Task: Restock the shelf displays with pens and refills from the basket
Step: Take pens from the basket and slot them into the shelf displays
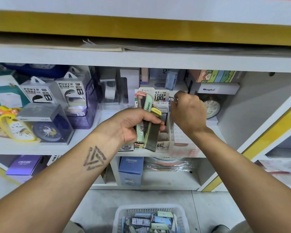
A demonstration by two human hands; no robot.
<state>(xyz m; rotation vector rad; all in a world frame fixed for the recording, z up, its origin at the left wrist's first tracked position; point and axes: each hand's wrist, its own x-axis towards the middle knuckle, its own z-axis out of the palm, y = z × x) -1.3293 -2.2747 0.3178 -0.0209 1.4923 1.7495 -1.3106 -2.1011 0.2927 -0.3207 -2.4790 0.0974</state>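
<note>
My left hand grips a bunch of flat lead-refill cases, one mint green, one with a yellow cap, one pink-topped, in front of the shelf. Behind them stands a cardboard refill display box printed "0.7 HB 100". My right hand reaches to the right side of that box, fingers curled and pinching a small dark item at its top edge; what it is I cannot tell. A white plastic basket on the floor at the bottom holds several more refill cases in blue, green and grey.
On the shelf to the left stand power bank boxes, a clear purple case and boxed alarm clocks. A round clock and a white Henghui box sit right of the display. Cruhre boxes fill the lower shelf.
</note>
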